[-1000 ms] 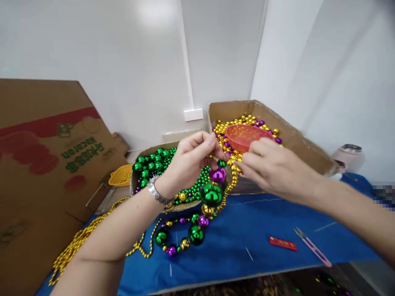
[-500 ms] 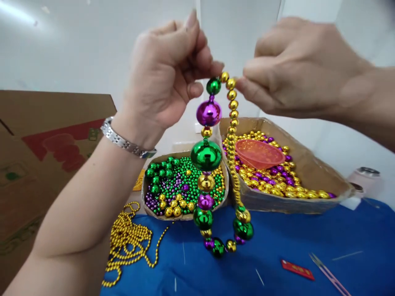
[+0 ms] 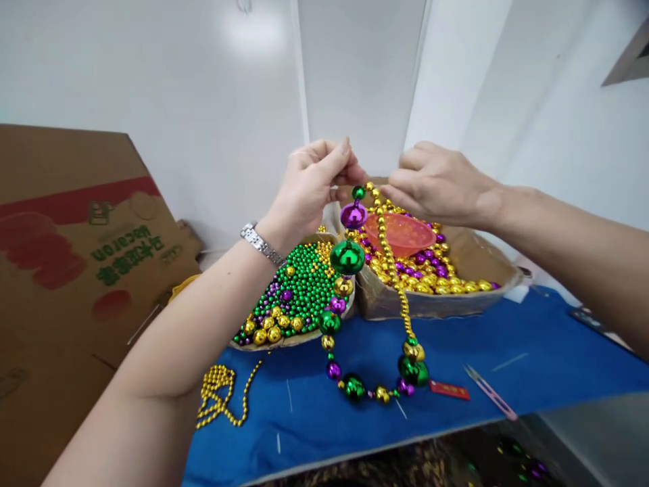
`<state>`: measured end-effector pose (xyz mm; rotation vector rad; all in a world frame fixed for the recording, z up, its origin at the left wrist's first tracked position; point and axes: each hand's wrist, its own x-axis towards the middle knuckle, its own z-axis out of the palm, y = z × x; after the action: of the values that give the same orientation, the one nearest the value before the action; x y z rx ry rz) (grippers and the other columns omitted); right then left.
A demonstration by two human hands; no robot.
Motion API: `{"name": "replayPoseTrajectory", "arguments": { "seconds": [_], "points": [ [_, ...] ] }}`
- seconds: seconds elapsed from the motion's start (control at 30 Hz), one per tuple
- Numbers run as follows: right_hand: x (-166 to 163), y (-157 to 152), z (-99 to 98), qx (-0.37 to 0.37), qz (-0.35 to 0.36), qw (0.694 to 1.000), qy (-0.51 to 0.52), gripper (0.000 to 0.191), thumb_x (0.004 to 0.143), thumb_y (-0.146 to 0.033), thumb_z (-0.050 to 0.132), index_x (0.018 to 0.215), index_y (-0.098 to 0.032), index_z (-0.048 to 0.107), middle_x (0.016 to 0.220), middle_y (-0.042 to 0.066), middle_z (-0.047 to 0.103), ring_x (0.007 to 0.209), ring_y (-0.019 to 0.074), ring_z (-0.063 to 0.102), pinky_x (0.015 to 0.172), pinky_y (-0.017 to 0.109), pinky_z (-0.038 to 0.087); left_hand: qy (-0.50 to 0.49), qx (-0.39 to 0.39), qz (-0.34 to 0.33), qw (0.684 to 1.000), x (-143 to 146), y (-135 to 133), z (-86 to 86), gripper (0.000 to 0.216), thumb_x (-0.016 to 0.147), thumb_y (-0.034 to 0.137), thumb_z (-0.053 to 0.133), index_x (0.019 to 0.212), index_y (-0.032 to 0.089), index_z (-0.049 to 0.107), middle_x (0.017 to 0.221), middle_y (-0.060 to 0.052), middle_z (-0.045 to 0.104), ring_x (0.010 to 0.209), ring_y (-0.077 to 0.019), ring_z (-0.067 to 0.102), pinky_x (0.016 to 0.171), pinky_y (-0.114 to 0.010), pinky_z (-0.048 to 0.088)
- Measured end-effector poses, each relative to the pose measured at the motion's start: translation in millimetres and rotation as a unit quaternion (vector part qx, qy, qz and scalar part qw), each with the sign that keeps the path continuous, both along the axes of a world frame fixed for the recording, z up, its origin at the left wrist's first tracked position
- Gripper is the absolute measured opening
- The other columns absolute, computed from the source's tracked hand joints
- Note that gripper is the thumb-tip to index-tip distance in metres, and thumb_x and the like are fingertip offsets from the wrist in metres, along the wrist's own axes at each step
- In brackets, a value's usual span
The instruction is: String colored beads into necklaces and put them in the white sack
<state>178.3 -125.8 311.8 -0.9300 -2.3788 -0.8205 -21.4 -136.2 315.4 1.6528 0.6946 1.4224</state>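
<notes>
Both my hands are raised over the table and pinch the top of a bead necklace (image 3: 347, 258). My left hand (image 3: 310, 188), with a metal watch at the wrist, grips the end with big green, purple and gold beads. My right hand (image 3: 437, 184) pinches the strand of small gold beads. The necklace hangs in a loop whose bottom (image 3: 378, 390) reaches the blue cloth (image 3: 456, 352). Below my hands stand a cardboard box of mostly green beads (image 3: 294, 297) and a box of gold and purple beads (image 3: 430, 284) with an orange plastic scoop (image 3: 403, 233) in it.
A large cardboard carton (image 3: 76, 270) stands at the left. A loose gold bead strand (image 3: 220, 396) lies on the cloth. A small red packet (image 3: 449, 389) and pink thread snips (image 3: 489, 392) lie at the front right. White walls rise behind.
My hands rose high with the necklace half a second ago, then came down to just above the boxes. The loop now hangs wider, its bottom at the cloth.
</notes>
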Motion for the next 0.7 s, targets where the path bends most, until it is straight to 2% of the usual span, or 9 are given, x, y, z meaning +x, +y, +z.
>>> {"name": "replayPoseTrajectory", "arguments": {
  "seconds": [0.17,0.3,0.43,0.57,0.7],
  "points": [
    [4,-8,-7.0,-0.084,-0.056,0.993,0.062,0.036,0.093,-0.036,0.037,0.064,-0.019,0.051,0.063,0.000,0.036,0.060,0.0150,0.044,0.063,0.033,0.036,0.003,-0.002,-0.006,1.000,15,5,-12.3,0.026,0.089,0.030,0.055,0.066,0.016,0.053,0.067,0.000,0.063,0.067,-0.0086,0.063,0.059,-0.018,0.047],
    [4,-11,-9.8,-0.128,-0.087,0.982,0.106,0.040,0.092,-0.046,0.039,0.065,-0.020,0.050,0.063,0.001,0.038,0.061,0.0155,0.044,0.063,0.032,0.037,0.021,0.001,-0.016,1.000,28,11,-20.1,0.028,0.090,0.027,0.053,0.065,0.015,0.052,0.068,0.000,0.063,0.067,-0.0076,0.062,0.063,-0.019,0.047],
    [7,-10,-13.9,-0.111,-0.096,0.979,0.139,0.039,0.086,-0.054,0.047,0.071,-0.019,0.054,0.072,0.004,0.043,0.066,0.0168,0.046,0.066,0.033,0.040,0.027,-0.003,-0.030,0.999,35,16,-23.7,0.025,0.091,0.028,0.051,0.069,0.016,0.052,0.069,0.000,0.064,0.069,-0.0079,0.062,0.066,-0.020,0.049],
    [9,-7,-20.4,-0.099,-0.098,0.981,0.135,0.036,0.085,-0.053,0.050,0.075,-0.019,0.055,0.074,0.005,0.045,0.072,0.0199,0.049,0.068,0.035,0.041,0.028,-0.011,-0.059,0.998,37,20,-28.2,0.024,0.092,0.025,0.049,0.069,0.016,0.051,0.069,-0.001,0.064,0.066,-0.0075,0.061,0.065,-0.020,0.049],
    [9,-5,-27.1,-0.092,-0.094,0.982,0.136,0.034,0.084,-0.052,0.052,0.074,-0.019,0.053,0.073,0.004,0.042,0.071,0.0190,0.048,0.067,0.033,0.040,0.022,-0.016,-0.083,0.996,40,22,-34.5,0.023,0.090,0.024,0.051,0.068,0.016,0.051,0.069,0.000,0.063,0.064,-0.0074,0.060,0.063,-0.020,0.049]
  ]
}}
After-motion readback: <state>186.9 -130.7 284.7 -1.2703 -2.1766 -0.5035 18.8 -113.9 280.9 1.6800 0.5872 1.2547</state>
